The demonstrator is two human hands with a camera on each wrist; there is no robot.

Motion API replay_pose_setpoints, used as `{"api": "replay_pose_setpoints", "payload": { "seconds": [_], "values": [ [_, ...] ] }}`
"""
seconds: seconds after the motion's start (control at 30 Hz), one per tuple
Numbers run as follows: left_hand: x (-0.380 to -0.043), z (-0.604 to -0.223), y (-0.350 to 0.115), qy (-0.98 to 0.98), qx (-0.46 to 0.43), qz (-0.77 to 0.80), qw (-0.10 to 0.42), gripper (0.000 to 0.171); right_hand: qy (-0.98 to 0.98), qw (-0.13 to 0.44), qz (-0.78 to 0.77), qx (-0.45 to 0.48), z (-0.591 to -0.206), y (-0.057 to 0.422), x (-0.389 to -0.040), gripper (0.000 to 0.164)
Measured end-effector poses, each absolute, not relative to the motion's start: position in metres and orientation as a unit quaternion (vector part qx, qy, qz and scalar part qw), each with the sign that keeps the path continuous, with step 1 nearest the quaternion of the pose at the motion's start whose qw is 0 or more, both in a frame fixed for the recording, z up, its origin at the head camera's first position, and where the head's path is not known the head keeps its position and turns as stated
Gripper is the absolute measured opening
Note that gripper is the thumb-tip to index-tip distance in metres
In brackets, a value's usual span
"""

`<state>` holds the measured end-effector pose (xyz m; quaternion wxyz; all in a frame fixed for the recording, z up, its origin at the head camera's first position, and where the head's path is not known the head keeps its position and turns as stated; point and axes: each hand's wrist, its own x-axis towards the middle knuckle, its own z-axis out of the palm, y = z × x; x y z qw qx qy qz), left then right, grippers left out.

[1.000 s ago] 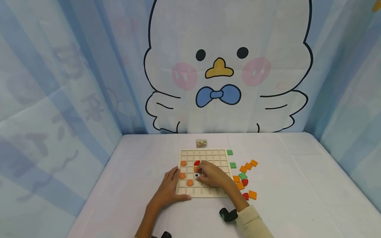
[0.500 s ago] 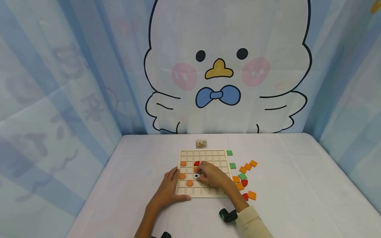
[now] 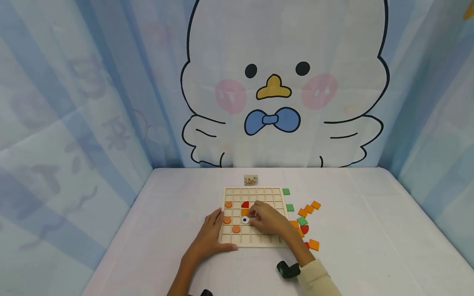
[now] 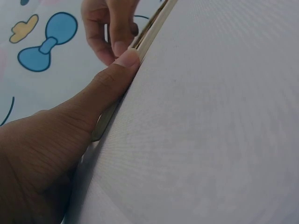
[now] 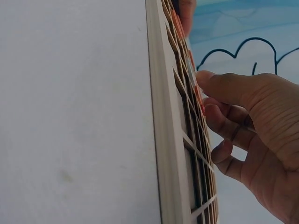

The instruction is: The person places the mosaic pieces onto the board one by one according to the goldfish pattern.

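A pale wooden grid board (image 3: 268, 191) lies on the table. My left hand (image 3: 212, 234) steadies its near left corner, fingers along the left side and thumb pressing the front edge. Over the board, my right hand (image 3: 269, 218) has its thumb and loosely bent fingertips just right of a white disc (image 3: 245, 220) with a black dot, which sits in a cell. Directly behind the disc are an orange square (image 3: 245, 212) and a red rounded piece (image 3: 245, 204). Several orange discs (image 3: 236, 229) occupy cells toward the left. The right hand and forearm hide some right-hand cells.
Right of the board lie loose orange squares (image 3: 314, 245), green tiles (image 3: 302, 221) and red rounded pieces (image 3: 304, 229), some partly behind my right forearm. A small patterned card (image 3: 250, 179) stands beyond the board's far edge. A printed curtain (image 3: 274, 144) hangs behind the table.
My right fingertips have let go of the white disc and drawn slightly right, so the whole disc and more of the orange square now show. My left hand keeps its place.
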<state>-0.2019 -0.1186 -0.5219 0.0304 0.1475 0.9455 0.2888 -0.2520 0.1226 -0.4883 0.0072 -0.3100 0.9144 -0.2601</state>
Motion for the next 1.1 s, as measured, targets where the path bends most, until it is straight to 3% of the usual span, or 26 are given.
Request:
{"api": "replay_pose_setpoints", "payload": {
  "seconds": [0.4, 1.1],
  "values": [
    [-0.202, -0.523, -0.118, 0.946, 0.137, 0.292, 0.033, 0.125, 0.918, -0.011, -0.275, -0.286, -0.479, 0.153, -0.249, 0.011],
    [-0.2, -0.52, -0.116, 0.945, 0.137, 0.293, 0.035, 0.124, 0.941, 0.036, -0.282, -0.184, -0.47, 0.241, -0.222, 0.006]
  ]
}}
